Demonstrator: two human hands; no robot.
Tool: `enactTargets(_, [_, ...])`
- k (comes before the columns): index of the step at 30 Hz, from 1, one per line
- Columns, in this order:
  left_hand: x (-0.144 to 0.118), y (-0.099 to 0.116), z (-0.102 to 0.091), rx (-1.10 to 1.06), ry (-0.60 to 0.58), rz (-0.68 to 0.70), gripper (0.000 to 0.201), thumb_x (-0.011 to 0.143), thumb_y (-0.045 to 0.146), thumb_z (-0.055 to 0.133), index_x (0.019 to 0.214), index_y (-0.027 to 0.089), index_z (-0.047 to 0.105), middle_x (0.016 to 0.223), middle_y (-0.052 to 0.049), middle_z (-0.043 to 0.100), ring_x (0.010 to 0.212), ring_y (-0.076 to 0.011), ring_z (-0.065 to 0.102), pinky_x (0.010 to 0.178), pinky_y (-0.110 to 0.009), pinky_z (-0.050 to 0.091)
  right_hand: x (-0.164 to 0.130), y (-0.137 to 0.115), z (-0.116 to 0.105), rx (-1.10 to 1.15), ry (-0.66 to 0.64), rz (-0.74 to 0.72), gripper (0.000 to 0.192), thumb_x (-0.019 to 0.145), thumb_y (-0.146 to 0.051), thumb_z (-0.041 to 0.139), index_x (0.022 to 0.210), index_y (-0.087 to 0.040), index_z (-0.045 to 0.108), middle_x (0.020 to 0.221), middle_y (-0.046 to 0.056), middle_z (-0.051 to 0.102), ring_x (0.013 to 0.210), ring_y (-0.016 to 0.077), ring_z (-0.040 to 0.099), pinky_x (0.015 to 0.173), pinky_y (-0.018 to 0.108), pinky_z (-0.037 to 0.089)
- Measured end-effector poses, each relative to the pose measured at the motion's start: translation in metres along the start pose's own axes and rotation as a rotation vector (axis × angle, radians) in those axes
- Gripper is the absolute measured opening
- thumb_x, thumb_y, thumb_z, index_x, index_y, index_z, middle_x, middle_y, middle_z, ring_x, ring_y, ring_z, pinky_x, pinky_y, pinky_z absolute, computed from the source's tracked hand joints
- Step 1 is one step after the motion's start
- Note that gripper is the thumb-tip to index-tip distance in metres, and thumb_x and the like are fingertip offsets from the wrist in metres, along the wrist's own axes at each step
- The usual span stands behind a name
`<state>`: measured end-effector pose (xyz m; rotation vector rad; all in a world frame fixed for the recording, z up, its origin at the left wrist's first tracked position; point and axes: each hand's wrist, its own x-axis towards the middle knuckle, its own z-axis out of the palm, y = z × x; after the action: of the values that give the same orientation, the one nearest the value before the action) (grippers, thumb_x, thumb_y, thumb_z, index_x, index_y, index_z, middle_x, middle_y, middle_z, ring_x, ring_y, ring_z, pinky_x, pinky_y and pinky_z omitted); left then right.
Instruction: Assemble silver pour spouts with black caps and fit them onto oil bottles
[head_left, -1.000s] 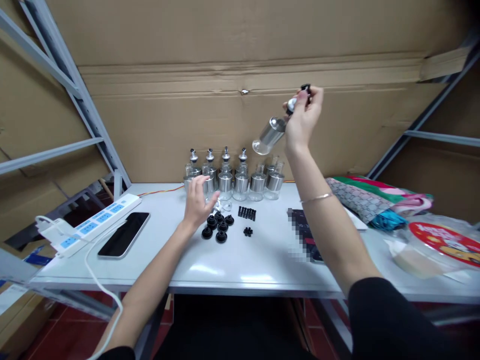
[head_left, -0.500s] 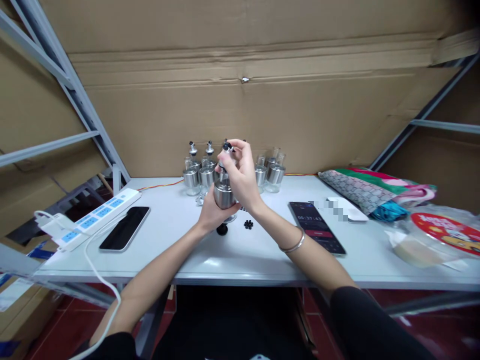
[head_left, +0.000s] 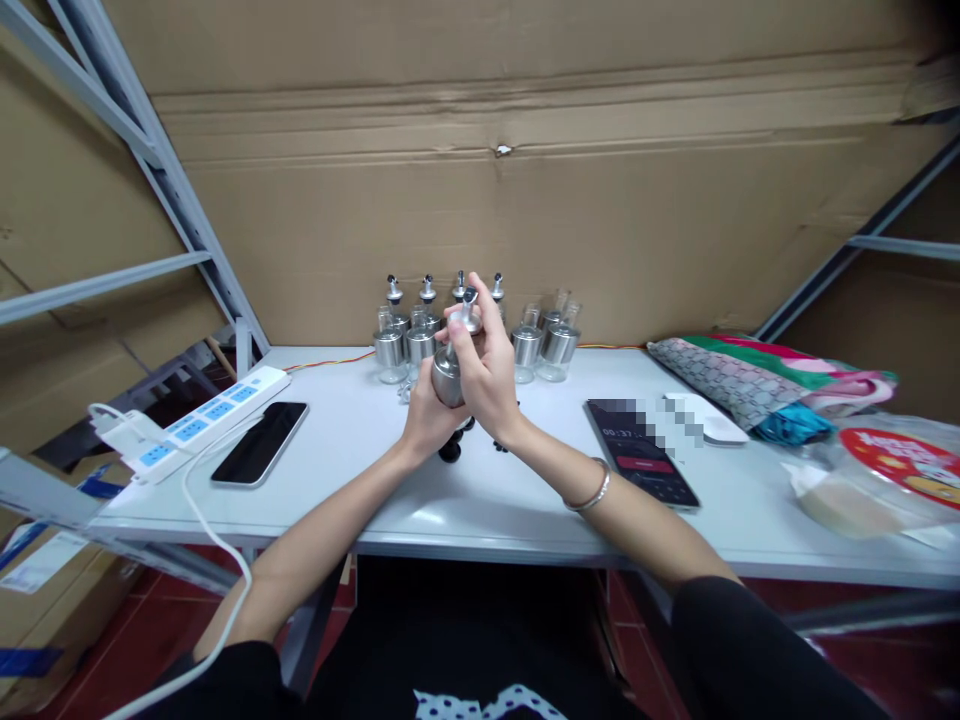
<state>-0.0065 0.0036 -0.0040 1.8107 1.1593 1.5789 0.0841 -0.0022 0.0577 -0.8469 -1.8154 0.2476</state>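
Pale tabletop (head_left: 525, 520) crosses the scene, one phone (head_left: 260, 444) on the left, another phone (head_left: 641, 464) on the right. Just beyond some black caps (head_left: 450, 450) near the middle, the left hand (head_left: 430, 420) grips a bottle (head_left: 445, 382) by its body; the right hand's (head_left: 489, 378) fingers grasp its silver spout (head_left: 466, 320). Farther back, more bottles (head_left: 527, 348) stand before cardboard (head_left: 502, 220).

White table (head_left: 540, 515) w/ 1 power strip (head_left: 214, 418) & 1 dark phone (head_left: 260, 446) on L, bottles (head_left: 389, 350) at back nr ctr, black stoppers (head_left: 450, 451) partly hidden in front, & 1 lit phone (head_left: 637, 462), 1 white case (head_left: 718, 425), 1 cloth bundle (head_left: 750, 385) & 1 clear tub (head_left: 844, 500) on R.
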Motion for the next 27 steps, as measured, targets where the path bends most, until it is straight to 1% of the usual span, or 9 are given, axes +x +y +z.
enactTargets(2, [0.0,0.001,0.001,-0.014,-0.001,-0.002,0.062,0.059,0.023,0.077,0.112,0.02,0.045,0.101,-0.005,0.064,0.084,-0.0189,0.061,0.07,-0.028,0.049,0.003,0.005,-0.001,0.01,0.002,-0.016,0.058,0.092,-0.045,0.042,0.145,-0.037,0.02,0.132,0.007,0.049,0.116,0.0265,0.052,0.095,0.051,0.046])
enactTargets(5, [0.0,0.004,0.001,-0.005,-0.004,-0.039,0.063,0.059,0.023,0.076,0.113,0.019,0.044,0.096,-0.004,0.064,0.079,-0.0171,0.06,0.066,-0.026,0.047,0.009,0.014,-0.003,-0.027,-0.06,-0.068,0.062,0.091,-0.049,0.042,0.146,-0.036,0.018,0.128,0.008,0.051,0.116,0.027,0.052,0.096,0.051,0.045])
enactTargets(7, [0.0,0.006,0.002,0.002,-0.014,-0.073,0.064,0.057,0.025,0.077,0.112,0.019,0.044,0.094,-0.003,0.063,0.077,-0.0169,0.059,0.065,-0.026,0.046,0.013,0.019,-0.003,-0.044,-0.069,-0.086,0.064,0.09,-0.053,0.04,0.147,-0.034,0.016,0.126,0.009,0.053,0.114,0.0276,0.054,0.095,0.051,0.046])
enactTargets(10, [0.0,0.007,0.003,0.015,-0.049,-0.095,0.062,0.057,0.026,0.077,0.109,0.018,0.045,0.091,-0.002,0.062,0.078,-0.0173,0.059,0.065,-0.026,0.045,0.016,0.024,-0.002,0.028,0.006,-0.036,0.062,0.093,-0.054,0.028,0.148,-0.03,0.011,0.118,0.011,0.058,0.102,0.0263,0.06,0.089,0.051,0.049])
enactTargets(12, [0.001,0.006,0.003,0.022,-0.079,-0.087,0.059,0.057,0.026,0.076,0.107,0.018,0.046,0.091,-0.002,0.062,0.08,-0.0174,0.059,0.068,-0.026,0.046,0.017,0.025,-0.001,0.114,0.064,0.022,0.059,0.095,-0.052,0.023,0.147,-0.029,0.009,0.108,0.01,0.062,0.091,0.0243,0.064,0.083,0.05,0.052])
enactTargets(16, [0.003,0.005,0.002,0.01,-0.13,-0.056,0.061,0.058,0.028,0.076,0.11,0.018,0.046,0.094,-0.003,0.062,0.083,-0.0177,0.059,0.071,-0.027,0.047,0.019,0.028,0.0,0.256,0.112,0.089,0.058,0.094,-0.055,0.026,0.144,-0.028,0.017,0.087,0.005,0.063,0.075,0.0217,0.066,0.072,0.046,0.054])
enactTargets(21, [0.005,0.006,0.002,-0.047,-0.184,-0.054,0.06,0.058,0.029,0.076,0.109,0.016,0.048,0.091,-0.003,0.062,0.08,-0.0167,0.058,0.069,-0.027,0.047,0.024,0.031,-0.003,0.366,0.105,0.168,0.06,0.089,-0.062,0.03,0.137,-0.027,0.028,0.079,0.003,0.06,0.065,0.019,0.064,0.061,0.038,0.053])
enactTargets(24, [0.008,0.009,0.0,-0.135,-0.265,-0.077,0.055,0.055,0.03,0.076,0.101,0.014,0.051,0.085,-0.002,0.061,0.073,-0.0151,0.057,0.064,-0.026,0.046,0.027,0.032,-0.007,0.401,0.089,0.213,0.064,0.086,-0.068,0.031,0.133,-0.024,0.034,0.074,0.002,0.058,0.059,0.0169,0.062,0.055,0.034,0.051])
enactTargets(27, [0.01,0.011,-0.005,-0.213,-0.372,-0.08,0.051,0.053,0.032,0.077,0.095,0.013,0.054,0.082,-0.003,0.062,0.073,-0.0156,0.057,0.066,-0.027,0.047,0.03,0.033,-0.013,0.437,0.044,0.222,0.07,0.083,-0.074,0.027,0.129,-0.023,0.039,0.07,0.001,0.056,0.059,0.0167,0.061,0.053,0.032,0.049])
